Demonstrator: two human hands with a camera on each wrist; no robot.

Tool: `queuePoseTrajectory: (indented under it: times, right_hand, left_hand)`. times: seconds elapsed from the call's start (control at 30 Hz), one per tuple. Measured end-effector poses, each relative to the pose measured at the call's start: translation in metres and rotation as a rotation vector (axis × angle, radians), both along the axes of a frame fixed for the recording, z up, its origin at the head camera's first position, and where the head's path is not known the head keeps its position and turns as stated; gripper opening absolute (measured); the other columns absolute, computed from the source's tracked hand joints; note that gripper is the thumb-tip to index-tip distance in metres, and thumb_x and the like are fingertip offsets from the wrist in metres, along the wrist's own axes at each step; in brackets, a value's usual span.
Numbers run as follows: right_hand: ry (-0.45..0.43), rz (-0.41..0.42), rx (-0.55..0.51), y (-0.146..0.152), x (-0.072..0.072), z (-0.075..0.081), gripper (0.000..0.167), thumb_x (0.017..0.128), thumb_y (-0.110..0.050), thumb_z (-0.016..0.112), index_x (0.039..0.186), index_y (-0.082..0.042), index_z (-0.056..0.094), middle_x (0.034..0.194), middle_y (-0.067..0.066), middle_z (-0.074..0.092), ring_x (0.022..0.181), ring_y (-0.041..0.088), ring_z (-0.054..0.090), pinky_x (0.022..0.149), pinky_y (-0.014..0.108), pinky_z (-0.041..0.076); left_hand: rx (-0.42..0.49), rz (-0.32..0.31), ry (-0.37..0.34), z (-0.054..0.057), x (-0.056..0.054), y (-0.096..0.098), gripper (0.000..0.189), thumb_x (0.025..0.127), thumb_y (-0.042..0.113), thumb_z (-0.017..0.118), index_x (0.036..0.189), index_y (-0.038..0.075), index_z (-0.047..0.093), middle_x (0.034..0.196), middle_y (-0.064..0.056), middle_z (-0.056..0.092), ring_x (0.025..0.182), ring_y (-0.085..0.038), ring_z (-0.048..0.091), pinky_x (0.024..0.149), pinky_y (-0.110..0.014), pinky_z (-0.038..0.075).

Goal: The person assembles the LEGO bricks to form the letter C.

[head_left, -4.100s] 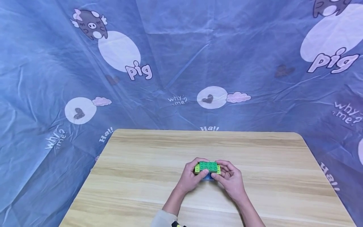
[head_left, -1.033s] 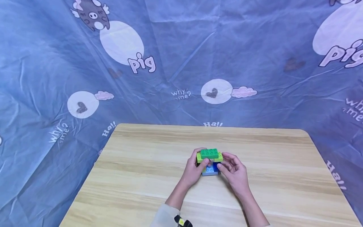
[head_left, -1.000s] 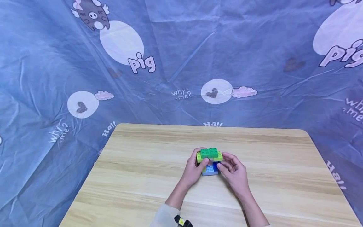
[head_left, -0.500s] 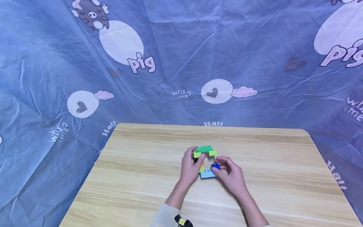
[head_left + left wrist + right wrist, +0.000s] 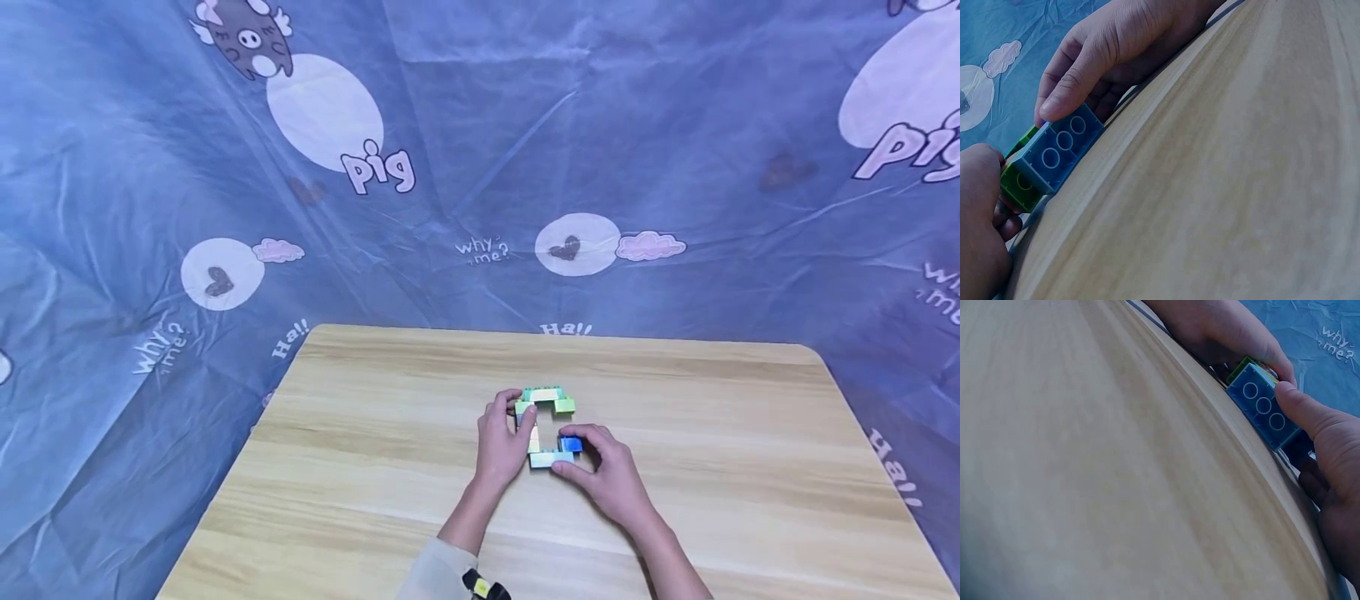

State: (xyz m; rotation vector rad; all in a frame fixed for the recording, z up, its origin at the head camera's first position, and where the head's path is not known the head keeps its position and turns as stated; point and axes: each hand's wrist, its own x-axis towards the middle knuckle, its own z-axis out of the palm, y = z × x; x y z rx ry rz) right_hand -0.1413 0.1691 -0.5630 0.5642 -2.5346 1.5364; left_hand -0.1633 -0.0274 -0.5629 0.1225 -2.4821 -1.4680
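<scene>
A ring-like build of toy building bricks stands tipped between both hands. A green brick [image 5: 543, 394] tops it, with a lime brick [image 5: 565, 406] under its right end. My left hand [image 5: 501, 442] grips the left column, its thumb across the front and partly hiding the bricks there. At the bottom lies a light blue brick [image 5: 543, 460], whose hollow underside with round tubes faces the wrist cameras. A dark blue brick [image 5: 571, 444] sits at its right end, below a gap. My right hand [image 5: 611, 471] pinches these two, thumb on the light blue underside and forefinger over the dark blue one.
The wood-grain table [image 5: 375, 400] extends around the hands, with its far edge against a blue printed cloth [image 5: 450, 167]. A black and yellow strap [image 5: 483, 586] shows at the left sleeve.
The build has tipped back, so the green brick's studs no longer face up at the head camera. My right thumb has shifted from the dark blue brick down onto the light blue one.
</scene>
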Motion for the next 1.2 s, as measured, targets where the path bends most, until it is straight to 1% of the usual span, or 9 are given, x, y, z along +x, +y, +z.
queuePoseTrajectory:
  times: [0.1,0.2,0.37,0.5,0.63,0.8,0.97,1.1,1.2]
  right_hand:
    - [0.01,-0.012,0.011,0.001,0.002,-0.002,0.054,0.075,-0.022,0.097,0.124,-0.017,0.074,0.119,-0.005,0.073,0.114,0.015,0.066,0.101,0.008,0.043]
    - [0.014,-0.029,0.017,0.001,0.005,-0.003,0.053,0.074,-0.021,0.097,0.123,-0.018,0.074,0.118,-0.006,0.073,0.113,0.014,0.065,0.101,0.007,0.042]
    - [0.023,-0.046,0.028,0.001,0.01,-0.004,0.053,0.074,-0.022,0.097,0.121,-0.017,0.075,0.117,-0.007,0.072,0.113,0.014,0.064,0.101,0.007,0.041]
    - [0.018,-0.047,0.033,0.003,0.014,-0.004,0.052,0.074,-0.022,0.097,0.121,-0.016,0.076,0.116,-0.008,0.072,0.111,0.013,0.064,0.099,0.007,0.042]
    - [0.014,-0.048,0.029,0.002,0.016,-0.004,0.05,0.075,-0.022,0.097,0.12,-0.017,0.076,0.114,-0.009,0.072,0.112,0.013,0.064,0.1,0.008,0.042]
    - [0.029,-0.04,0.024,-0.004,0.01,-0.004,0.046,0.077,-0.023,0.096,0.118,-0.016,0.076,0.114,-0.011,0.071,0.114,0.014,0.062,0.101,0.01,0.042]
    - [0.015,-0.036,0.03,-0.003,0.0,-0.005,0.045,0.077,-0.023,0.097,0.117,-0.016,0.076,0.113,-0.012,0.071,0.114,0.013,0.061,0.102,0.015,0.043]
    - [-0.014,-0.043,0.047,-0.001,0.001,-0.01,0.045,0.077,-0.025,0.097,0.116,-0.017,0.077,0.112,-0.014,0.07,0.113,0.012,0.061,0.101,0.016,0.046]
    - [-0.014,-0.043,0.047,-0.001,0.002,-0.014,0.044,0.078,-0.027,0.096,0.116,-0.017,0.077,0.112,-0.014,0.07,0.114,0.012,0.061,0.101,0.015,0.045]
  left_hand:
    - [-0.036,-0.006,0.005,-0.001,0.002,0.001,0.035,0.101,0.031,0.071,0.131,0.014,0.068,0.118,-0.007,0.073,0.116,-0.026,0.062,0.106,-0.053,0.046]
    - [-0.086,-0.025,0.012,-0.001,0.004,0.002,0.036,0.101,0.031,0.07,0.131,0.012,0.069,0.122,-0.008,0.074,0.121,-0.027,0.061,0.114,-0.053,0.038]
    - [-0.148,-0.048,0.016,-0.003,0.007,0.003,0.037,0.102,0.031,0.069,0.132,0.009,0.068,0.127,-0.008,0.073,0.127,-0.026,0.059,0.119,-0.051,0.031]
    - [-0.171,-0.044,0.024,-0.003,0.012,0.005,0.037,0.102,0.031,0.069,0.13,0.007,0.068,0.136,-0.008,0.067,0.135,-0.029,0.053,0.12,-0.055,0.03]
    - [-0.197,-0.037,0.017,-0.003,0.016,0.006,0.036,0.101,0.03,0.07,0.126,0.005,0.07,0.14,-0.009,0.063,0.138,-0.031,0.05,0.12,-0.057,0.03]
    - [-0.243,-0.027,0.023,-0.002,0.009,0.001,0.037,0.101,0.031,0.071,0.126,0.004,0.072,0.139,-0.008,0.063,0.137,-0.031,0.051,0.119,-0.057,0.031]
    - [-0.244,-0.021,0.039,-0.004,0.002,0.001,0.038,0.101,0.032,0.071,0.126,0.004,0.072,0.137,-0.009,0.065,0.135,-0.032,0.052,0.118,-0.057,0.032]
    - [-0.246,-0.029,0.031,-0.011,0.004,0.002,0.037,0.1,0.031,0.071,0.125,0.004,0.073,0.136,-0.008,0.066,0.134,-0.032,0.053,0.117,-0.058,0.033]
    - [-0.254,-0.037,0.038,-0.014,0.005,0.001,0.037,0.101,0.031,0.071,0.126,0.004,0.072,0.135,-0.008,0.066,0.133,-0.032,0.054,0.117,-0.058,0.033]
